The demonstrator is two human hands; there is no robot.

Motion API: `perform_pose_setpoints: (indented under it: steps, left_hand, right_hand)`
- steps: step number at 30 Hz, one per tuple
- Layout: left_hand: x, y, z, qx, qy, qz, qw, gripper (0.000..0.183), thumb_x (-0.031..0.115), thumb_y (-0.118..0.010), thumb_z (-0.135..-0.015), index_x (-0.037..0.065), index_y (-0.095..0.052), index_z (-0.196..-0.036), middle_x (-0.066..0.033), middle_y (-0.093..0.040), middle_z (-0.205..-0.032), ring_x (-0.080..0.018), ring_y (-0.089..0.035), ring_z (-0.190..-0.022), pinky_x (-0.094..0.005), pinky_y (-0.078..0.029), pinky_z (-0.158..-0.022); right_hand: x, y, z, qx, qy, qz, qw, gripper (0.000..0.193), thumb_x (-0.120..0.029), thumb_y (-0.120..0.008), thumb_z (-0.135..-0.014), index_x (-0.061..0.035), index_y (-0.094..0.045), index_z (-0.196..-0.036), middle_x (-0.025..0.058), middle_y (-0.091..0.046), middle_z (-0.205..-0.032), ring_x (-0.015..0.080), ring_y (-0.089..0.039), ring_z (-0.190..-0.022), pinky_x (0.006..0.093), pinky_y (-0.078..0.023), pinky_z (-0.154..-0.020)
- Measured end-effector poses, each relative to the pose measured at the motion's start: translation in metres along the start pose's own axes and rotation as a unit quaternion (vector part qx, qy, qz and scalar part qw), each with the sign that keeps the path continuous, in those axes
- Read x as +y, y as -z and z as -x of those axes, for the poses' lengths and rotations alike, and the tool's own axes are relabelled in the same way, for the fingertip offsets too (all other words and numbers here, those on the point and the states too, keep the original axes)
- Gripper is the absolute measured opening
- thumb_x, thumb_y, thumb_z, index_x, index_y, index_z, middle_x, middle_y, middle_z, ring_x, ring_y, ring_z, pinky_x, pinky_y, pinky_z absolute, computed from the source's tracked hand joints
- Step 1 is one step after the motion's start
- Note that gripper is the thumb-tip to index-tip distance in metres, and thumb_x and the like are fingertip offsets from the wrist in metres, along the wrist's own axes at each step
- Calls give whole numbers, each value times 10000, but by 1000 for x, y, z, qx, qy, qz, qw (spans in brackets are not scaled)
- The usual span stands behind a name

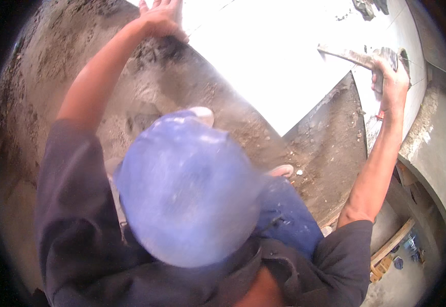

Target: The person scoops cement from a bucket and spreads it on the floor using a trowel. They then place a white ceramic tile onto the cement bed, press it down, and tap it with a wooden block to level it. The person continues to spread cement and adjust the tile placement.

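My left hand (159, 23) rests with fingers spread on the edge of a large white tile (264, 66) at the top, its fingertips cut off by the frame. On the right, my right hand (394, 79) is closed around the head end of what looks like a hammer (348, 54). Its pale, worn handle points left over the tile, its tip at or just above the white surface. The glare is too strong to tell whether it touches. The tile's near corner juts out over bare soil.
Brown soil (330, 133) borders the tile. More white tiles (409, 30) continue at right, beside a rough concrete edge (427, 117). A blurred, round blue cap-like shape (187, 189) covers the middle. Blue trousers (289, 215) and a shoe (283, 170) show below; a wooden plank (393, 240) lies lower right.
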State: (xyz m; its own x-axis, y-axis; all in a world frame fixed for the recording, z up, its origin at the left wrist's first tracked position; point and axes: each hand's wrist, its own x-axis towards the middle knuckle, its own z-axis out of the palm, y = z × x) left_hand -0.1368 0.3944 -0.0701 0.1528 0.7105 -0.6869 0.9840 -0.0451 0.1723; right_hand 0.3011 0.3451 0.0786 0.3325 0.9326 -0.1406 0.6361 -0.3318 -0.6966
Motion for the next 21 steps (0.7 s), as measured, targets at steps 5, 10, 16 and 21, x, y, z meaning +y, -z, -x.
perform_pose_setpoints:
  steps: [5, 10, 16, 21]
  left_hand:
    - [7, 4, -1, -6, -7, -20, 1000, 1432, 519, -866, -677, -17, 134, -1550, -252, 181, -1625, -376, 204, -1504, -578, 110, -1198]
    - [-39, -25, -21, 50, -40, 27, 998, 1327, 464, -875, -548, 67, -119, -1564, -238, -130, -1604, -374, -20, -1519, -633, 53, -1174]
    - [-9, -25, -20, 102, -56, -22, 993, 1309, 465, -878, -575, 72, -118, -1565, -229, -126, -1609, -369, -23, -1520, -630, 39, -1177]
    - [4, -5, -5, 40, 20, -27, 999, 1423, 517, -872, -669, 17, 114, -1565, -223, 171, -1637, -346, 165, -1520, -568, 86, -1206]
  right_hand:
    - [-31, -27, 14, -42, 55, 58, 996, 330, -216, -704, -854, -6, -694, -1108, 9, -613, -706, 66, -518, -518, 223, -426, -462]
    - [-64, -74, 38, -141, 95, 62, 983, 365, -286, -730, -801, 35, -685, -968, 59, -632, -637, 115, -600, -530, 263, -487, -499]
    - [-111, -102, 73, -140, 121, 30, 982, 284, -222, -715, -810, -17, -689, -1005, 9, -608, -664, 69, -543, -530, 228, -438, -472]
    - [-143, -115, 76, -147, 126, 16, 981, 212, -173, -686, -769, 33, -655, -805, 34, -621, -647, 95, -572, -517, 264, -446, -463]
